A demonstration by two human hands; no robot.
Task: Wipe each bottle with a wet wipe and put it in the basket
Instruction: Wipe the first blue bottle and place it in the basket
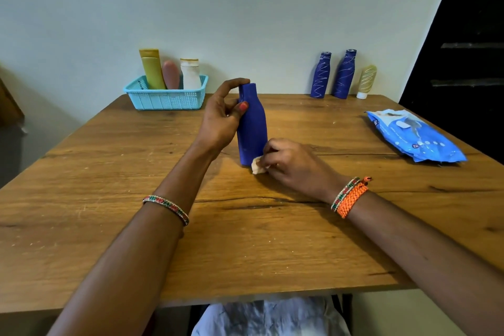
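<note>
A plain blue bottle [252, 128] stands upright at the middle of the wooden table [245, 240]. My left hand [222, 117] grips its neck and shoulder. My right hand [291, 163] presses a crumpled white wet wipe [257, 167] against the bottle's base. The light blue basket [166, 99] at the back left holds a yellow tube [152, 68], a pink tube [171, 74] and a white bottle [190, 73]. At the back right stand two blue bottles with white scribbles [321, 75] [345, 73] and a pale yellow scribbled tube [366, 80].
A blue pack of wet wipes [414, 135] lies flat near the table's right edge. The table backs onto a pale wall. A dark doorway is at the far right. Bare wood stretches between my forearms and the table's near edge.
</note>
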